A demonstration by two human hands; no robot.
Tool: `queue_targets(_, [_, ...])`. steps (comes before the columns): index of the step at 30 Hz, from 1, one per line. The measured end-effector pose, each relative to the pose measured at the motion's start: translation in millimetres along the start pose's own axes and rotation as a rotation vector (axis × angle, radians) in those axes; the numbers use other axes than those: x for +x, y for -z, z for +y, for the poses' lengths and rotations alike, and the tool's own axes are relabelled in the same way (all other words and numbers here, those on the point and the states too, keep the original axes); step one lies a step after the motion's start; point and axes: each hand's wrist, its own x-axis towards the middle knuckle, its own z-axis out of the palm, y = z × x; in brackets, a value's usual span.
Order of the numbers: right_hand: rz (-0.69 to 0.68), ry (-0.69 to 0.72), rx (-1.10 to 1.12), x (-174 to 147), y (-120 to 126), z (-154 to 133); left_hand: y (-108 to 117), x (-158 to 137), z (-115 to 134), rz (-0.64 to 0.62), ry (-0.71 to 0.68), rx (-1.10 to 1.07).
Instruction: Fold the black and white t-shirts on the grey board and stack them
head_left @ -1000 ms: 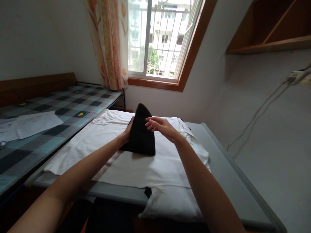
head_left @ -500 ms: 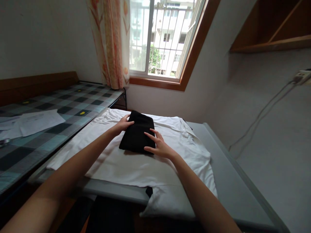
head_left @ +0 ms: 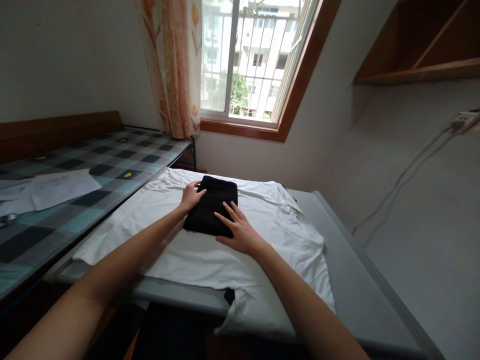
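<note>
A folded black cloth [head_left: 213,202] lies as a flat rectangle on a spread white cloth [head_left: 180,260], which looks like a shirt. At its left edge my left hand [head_left: 191,196] grips it, thumb on top and the other fingers partly hidden behind the edge. My right hand [head_left: 240,230] rests over the near right corner, its fingers spread and lying on the black cloth. Part of the white cloth hangs over the front edge of the grey table [head_left: 180,295], where a small dark patch shows beside it.
A bed with a checked cover [head_left: 112,155] stands at the left, with papers [head_left: 63,187] on it. Ahead are a curtain [head_left: 172,70] and a barred window [head_left: 258,65]. On the right wall are a wooden shelf [head_left: 420,70] and a socket with a hanging cord [head_left: 405,175].
My right hand has moved left and nearer to me, and now lies flatter on the black cloth. The black cloth's far edge has settled lower, with my left hand still at its left side.
</note>
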Motion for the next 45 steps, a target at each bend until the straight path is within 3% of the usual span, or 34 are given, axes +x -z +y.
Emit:
queue_targets(2, [-0.006, -0.004, -0.013, 0, -1, 0, 0, 0, -1, 0.031, -0.093, 0.135])
queue_targets(5, [-0.006, -0.005, -0.02, -1, -2, -1, 2, 1, 0, -0.038, -0.128, 0.256])
queue_targets(12, [0.028, -0.035, 0.118, -1, 1, -2, 6, 1, 2, -0.082, -0.018, 0.385])
queue_targets(15, [0.148, -0.118, 0.206, 1, 1, 3, 15, 2, 4, -0.163, 0.203, 0.272])
queue_targets(18, [0.281, -0.172, 0.221, 3, 1, 8, 26, 0, 7, -0.405, 0.385, -0.065])
queue_targets(21, [0.338, -0.178, 0.201, 3, 2, 12, 32, -7, 12, -0.542, 0.429, -0.318])
queue_targets(25, [0.364, -0.168, 0.185, 2, 6, 19, 30, -14, 27, -0.517, 0.44, -0.325])
queue_targets(28, [0.437, -0.209, 0.176, 2, 15, 30, 29, -12, 52, -0.415, 0.267, -0.279])
queue_targets(32, [0.615, -0.317, 0.167, 0, 29, 49, 32, -6, 105, -0.106, -0.222, 0.113])
queue_targets(36, [0.783, -0.47, 0.241, -4, 37, 65, 13, -15, 137, 0.002, -0.675, 0.487])
queue_targets(39, [0.942, -0.597, 0.254, -7, 39, 77, -22, -31, 122, -0.093, -0.915, 0.723])
queue_targets(41, [1.027, -0.642, 0.217, -8, 39, 85, -44, -43, 98, -0.251, -1.025, 0.821])
queue_targets(43, [1.032, -0.635, 0.183, -9, 39, 89, -60, -53, 74, -0.395, -1.091, 0.821])
queue_targets(45, [0.946, -0.594, 0.173, -10, 37, 89, -65, -61, 56, -0.381, -1.066, 0.746])
